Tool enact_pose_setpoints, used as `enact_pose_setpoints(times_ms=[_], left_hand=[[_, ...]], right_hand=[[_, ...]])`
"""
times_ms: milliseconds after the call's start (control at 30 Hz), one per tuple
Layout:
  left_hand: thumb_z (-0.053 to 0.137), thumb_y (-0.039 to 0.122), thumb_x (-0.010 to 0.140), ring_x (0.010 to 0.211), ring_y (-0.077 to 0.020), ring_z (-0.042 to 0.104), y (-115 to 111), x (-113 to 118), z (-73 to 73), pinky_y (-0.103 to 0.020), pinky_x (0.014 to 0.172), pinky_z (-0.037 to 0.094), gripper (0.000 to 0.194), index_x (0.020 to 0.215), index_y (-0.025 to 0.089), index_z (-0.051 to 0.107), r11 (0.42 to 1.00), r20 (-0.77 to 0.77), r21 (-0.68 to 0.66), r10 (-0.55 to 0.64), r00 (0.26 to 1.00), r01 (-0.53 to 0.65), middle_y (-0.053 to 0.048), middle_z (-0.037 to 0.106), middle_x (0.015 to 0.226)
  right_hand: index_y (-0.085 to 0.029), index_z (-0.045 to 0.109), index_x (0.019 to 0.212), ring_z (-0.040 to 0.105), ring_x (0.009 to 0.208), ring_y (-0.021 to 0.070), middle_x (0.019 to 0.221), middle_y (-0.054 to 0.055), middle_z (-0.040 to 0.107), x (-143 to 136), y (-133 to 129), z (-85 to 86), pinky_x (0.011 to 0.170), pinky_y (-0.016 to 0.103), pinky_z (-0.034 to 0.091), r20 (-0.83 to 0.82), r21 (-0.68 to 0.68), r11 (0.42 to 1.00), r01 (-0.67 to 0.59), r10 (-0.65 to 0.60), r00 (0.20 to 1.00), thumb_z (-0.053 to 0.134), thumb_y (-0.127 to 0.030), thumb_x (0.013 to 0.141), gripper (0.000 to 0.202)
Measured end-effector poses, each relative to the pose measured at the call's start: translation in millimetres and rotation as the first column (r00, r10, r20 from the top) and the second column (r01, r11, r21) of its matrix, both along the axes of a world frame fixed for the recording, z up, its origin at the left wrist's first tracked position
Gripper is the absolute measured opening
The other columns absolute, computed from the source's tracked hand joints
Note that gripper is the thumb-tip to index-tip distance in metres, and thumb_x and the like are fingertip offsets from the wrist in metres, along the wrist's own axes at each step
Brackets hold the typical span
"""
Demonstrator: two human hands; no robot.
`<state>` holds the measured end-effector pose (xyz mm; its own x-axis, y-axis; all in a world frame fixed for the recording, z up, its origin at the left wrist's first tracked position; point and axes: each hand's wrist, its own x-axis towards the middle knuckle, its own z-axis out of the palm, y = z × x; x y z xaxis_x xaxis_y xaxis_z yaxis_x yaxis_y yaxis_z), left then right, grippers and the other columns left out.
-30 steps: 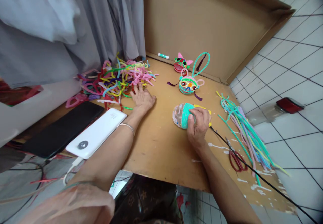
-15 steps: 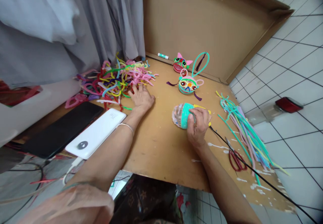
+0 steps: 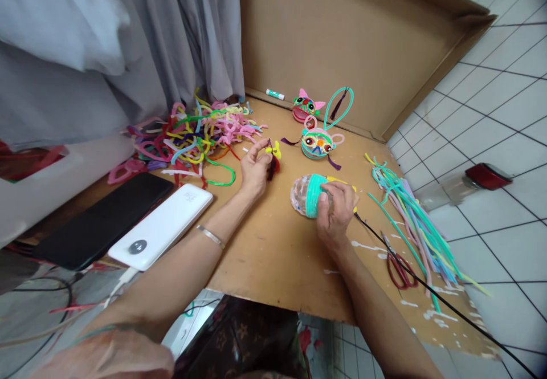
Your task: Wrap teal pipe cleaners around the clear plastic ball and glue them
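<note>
My left hand [image 3: 255,171] is closed in a pinch on a small dark tassel [image 3: 270,169], with yellow and red bits [image 3: 277,150] beside the fingertips. Just behind it spreads a tangled heap of coloured pipe cleaners [image 3: 192,137]. My right hand [image 3: 337,211] grips a clear rounded plastic piece [image 3: 301,195] with a turquoise pipe-cleaner band [image 3: 314,195] wound around it. A yellow-handled tool with a black cord [image 3: 342,184] shows partly behind that hand; its lower part is hidden.
Two finished-looking animal heads [image 3: 317,144] stand near the cardboard wall [image 3: 325,37], beside a glue stick [image 3: 274,94]. To the right lie straight pipe cleaners [image 3: 412,225] and red-handled scissors [image 3: 400,270]. A white power bank [image 3: 171,219] and black phone-like slab [image 3: 102,219] sit at left.
My left hand has come away from the pipe-cleaner heap, moving right with the dark tassel between its fingers. A green pipe cleaner now curls out of the heap. The right hand stays put.
</note>
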<state>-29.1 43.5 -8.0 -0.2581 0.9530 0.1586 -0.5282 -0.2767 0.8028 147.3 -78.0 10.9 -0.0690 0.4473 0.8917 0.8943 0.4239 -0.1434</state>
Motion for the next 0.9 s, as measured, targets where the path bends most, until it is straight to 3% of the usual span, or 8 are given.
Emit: enact_pose_setpoints(times_ms=[100, 267, 400, 500, 567, 667, 767, 900], left_hand=[[0.069, 0.004, 0.060, 0.089, -0.0155, 0.073, -3, 3, 3.4, -0.026, 0.086, 0.056, 0.044, 0.102, 0.017, 0.069, 0.995, 0.155, -0.027, -0.090, 0.984, 0.096, -0.005, 0.073, 0.107], [0.069, 0.000, 0.062, 0.087, -0.0140, 0.074, -10, 5, 15.6, -0.025, 0.080, 0.059, 0.051, 0.108, 0.021, 0.068, 0.986, 0.210, -0.075, -0.133, 0.969, 0.152, -0.004, 0.068, 0.123], [0.067, 0.002, 0.079, 0.055, -0.0031, 0.062, -6, -10, 28.6, -0.010, 0.050, 0.047, 0.040, 0.112, 0.026, 0.063, 0.987, 0.321, -0.128, -0.048, 0.946, 0.093, 0.004, 0.070, 0.083], [0.050, 0.020, 0.101, 0.036, -0.0016, 0.041, 0, -32, 35.5, -0.008, 0.034, 0.027, 0.010, 0.098, 0.021, 0.059, 0.956, 0.532, -0.244, -0.009, 0.847, 0.164, 0.007, 0.054, 0.055], [0.029, 0.037, 0.107, 0.032, -0.0034, 0.034, 1, -42, 37.5, -0.012, 0.030, 0.023, 0.037, 0.087, 0.018, 0.054, 0.909, 0.643, -0.271, -0.075, 0.762, 0.318, 0.005, 0.050, 0.051], [0.014, 0.054, 0.105, 0.038, -0.0060, 0.044, -4, -42, 38.4, -0.013, 0.033, 0.033, 0.056, 0.091, 0.016, 0.054, 0.882, 0.708, -0.206, -0.165, 0.687, 0.424, -0.002, 0.059, 0.060], [0.017, 0.061, 0.102, 0.056, -0.0112, 0.062, -9, -31, 39.4, -0.019, 0.048, 0.051, 0.060, 0.107, 0.013, 0.054, 0.894, 0.668, -0.168, -0.207, 0.714, 0.416, -0.008, 0.067, 0.075], [0.031, 0.029, 0.105, 0.091, -0.0153, 0.074, -8, -24, 41.4, -0.023, 0.075, 0.062, 0.029, 0.125, 0.015, 0.048, 0.918, 0.598, -0.189, -0.175, 0.782, 0.349, -0.012, 0.070, 0.097]], right_hand=[[-0.021, 0.062, 0.102, 0.063, 0.093, 0.0215, 0.097, 0.008, 0.067, 0, 0, 0.6, 0.085, 0.039, 0.042, 0.004, 0.016, 1.000, 0.003, -0.003, 1.000, 0.044, -0.027, 0.097, 0.020], [-0.021, 0.062, 0.101, 0.064, 0.094, 0.0221, 0.097, 0.008, 0.067, 0, 0, -0.1, 0.086, 0.040, 0.043, 0.009, -0.018, 1.000, 0.023, -0.023, 1.000, 0.044, -0.028, 0.097, 0.020], [-0.021, 0.063, 0.102, 0.064, 0.094, 0.0224, 0.096, 0.008, 0.067, 0, 0, -1.5, 0.086, 0.040, 0.043, 0.008, -0.019, 1.000, 0.020, -0.020, 1.000, 0.046, -0.027, 0.095, 0.019], [-0.021, 0.063, 0.103, 0.064, 0.094, 0.0224, 0.097, 0.007, 0.068, 0, 0, -2.5, 0.086, 0.040, 0.042, 0.004, -0.027, 1.000, 0.007, -0.007, 1.000, 0.046, -0.026, 0.095, 0.019], [-0.021, 0.063, 0.103, 0.063, 0.093, 0.0221, 0.097, 0.007, 0.068, -1, 0, -2.8, 0.086, 0.040, 0.041, -0.002, -0.024, 1.000, -0.010, 0.010, 1.000, 0.046, -0.026, 0.095, 0.019], [-0.021, 0.062, 0.103, 0.064, 0.092, 0.0215, 0.096, 0.007, 0.068, -1, 0, -2.2, 0.087, 0.039, 0.041, -0.012, -0.014, 1.000, -0.013, 0.012, 1.000, 0.045, -0.026, 0.095, 0.019], [-0.021, 0.062, 0.104, 0.064, 0.093, 0.0219, 0.097, 0.007, 0.068, -1, 0, -0.9, 0.088, 0.040, 0.041, -0.024, -0.012, 1.000, -0.009, 0.009, 1.000, 0.046, -0.027, 0.095, 0.020], [-0.020, 0.062, 0.108, 0.063, 0.095, 0.0229, 0.101, 0.009, 0.068, -1, -1, -0.1, 0.088, 0.041, 0.041, -0.038, -0.018, 1.000, -0.017, 0.016, 0.999, 0.046, -0.028, 0.094, 0.022]])
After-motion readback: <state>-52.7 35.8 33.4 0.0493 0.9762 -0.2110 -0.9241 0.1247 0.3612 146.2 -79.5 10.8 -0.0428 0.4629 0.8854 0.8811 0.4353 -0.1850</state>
